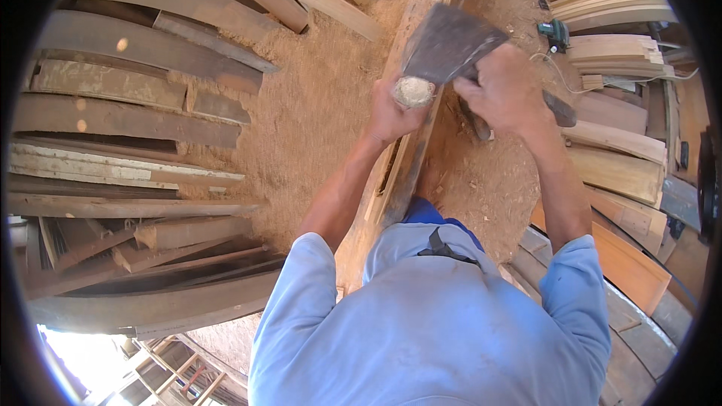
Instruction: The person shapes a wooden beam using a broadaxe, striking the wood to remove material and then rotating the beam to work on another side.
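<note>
A long wooden beam point(406, 154) with narrow slots along its upper face runs away from me, between my arms. My left hand point(395, 116) is wrapped round an upright handle point(414, 92) over the beam; only its round, frayed, pale end shows, and its lower part is hidden. My right hand point(511, 90) grips a hatchet with a broad dark blade point(451, 43), slightly blurred. The hatchet's handle end point(560, 110) sticks out to the right of the hand. The blade hangs just beyond the pale handle end; whether they touch I cannot tell.
Curved planks point(143, 49) lie stacked on the left. Pale curved boards point(613, 4) are piled at the far right, beside a green power tool point(555, 34) with a cord. Sawdust point(301, 113) covers the floor. An orange-brown panel point(620, 267) lies at the near right.
</note>
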